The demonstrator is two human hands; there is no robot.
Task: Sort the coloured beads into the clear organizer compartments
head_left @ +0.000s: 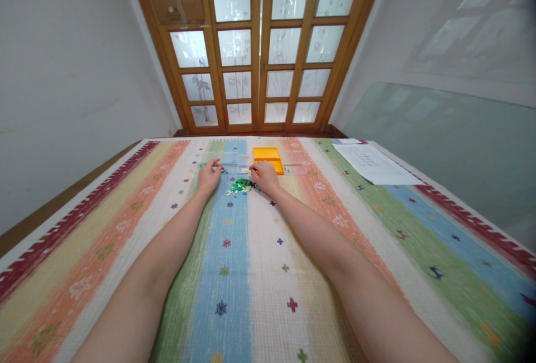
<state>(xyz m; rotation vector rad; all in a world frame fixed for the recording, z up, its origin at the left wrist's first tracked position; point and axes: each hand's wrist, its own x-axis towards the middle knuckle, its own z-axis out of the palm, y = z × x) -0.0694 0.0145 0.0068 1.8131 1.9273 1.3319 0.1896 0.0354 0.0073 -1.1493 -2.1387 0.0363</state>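
- Striped worktop: coloured pieces near orange tray.
- Left hand, right hand flank them, curled; grip cannot be told.
- Judged step: picking pieces; needs fine pinch.

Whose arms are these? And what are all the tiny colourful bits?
There is no machine here. The picture comes from a camera worn on a person's head, looking forward and down, so you see that person's own two bare arms stretching away. The left hand and right hand rest on a striped cloth, on either side of a pile of tiny coloured pieces. Just behind them lie an orange tray and some clear plastic trays. A sheet of paper lies off to the right, and wooden glass doors stand at the back. The fingers look too small to tell whether they pinch a piece.
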